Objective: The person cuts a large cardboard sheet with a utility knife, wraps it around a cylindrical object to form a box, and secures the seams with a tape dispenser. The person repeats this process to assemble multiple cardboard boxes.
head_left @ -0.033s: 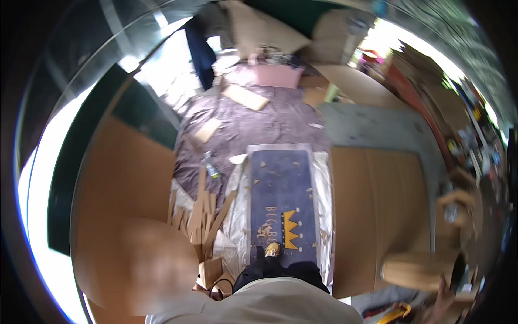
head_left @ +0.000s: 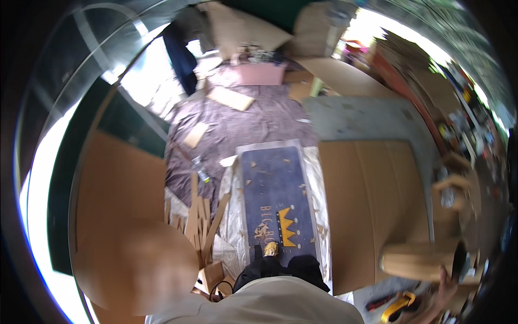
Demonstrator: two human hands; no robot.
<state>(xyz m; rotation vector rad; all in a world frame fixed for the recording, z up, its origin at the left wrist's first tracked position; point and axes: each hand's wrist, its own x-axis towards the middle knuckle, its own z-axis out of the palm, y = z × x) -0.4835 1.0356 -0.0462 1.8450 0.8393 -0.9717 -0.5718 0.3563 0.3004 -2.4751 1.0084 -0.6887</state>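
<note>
At the lower right, my right hand (head_left: 445, 286) has its fingers raised against a brown cardboard cylinder (head_left: 413, 262), near its dark end; the grip is partly hidden. The cylinder lies on its side by the corner of a flat cardboard sheet (head_left: 369, 216). On the left, a large round brown shape (head_left: 135, 264) is smeared by blur, close in front of a brown panel (head_left: 118, 178). My left sleeve (head_left: 172, 310) reaches toward it from the lower edge. I cannot make out my left hand's fingers.
A dark blue mat (head_left: 272, 183) with scraps lies beneath my yellow shoe (head_left: 271, 249). Wood strips (head_left: 198, 221) lean left of it, near a plastic bottle (head_left: 201, 170). A yellow tool (head_left: 398, 308) lies at lower right. Farther off stands a pink bin (head_left: 259, 74).
The whole view has shifted, so the mat, bin and cardboard sheet sit farther left. My right hand is slightly higher along the cylinder. The blurred round shape stays at the lower left.
</note>
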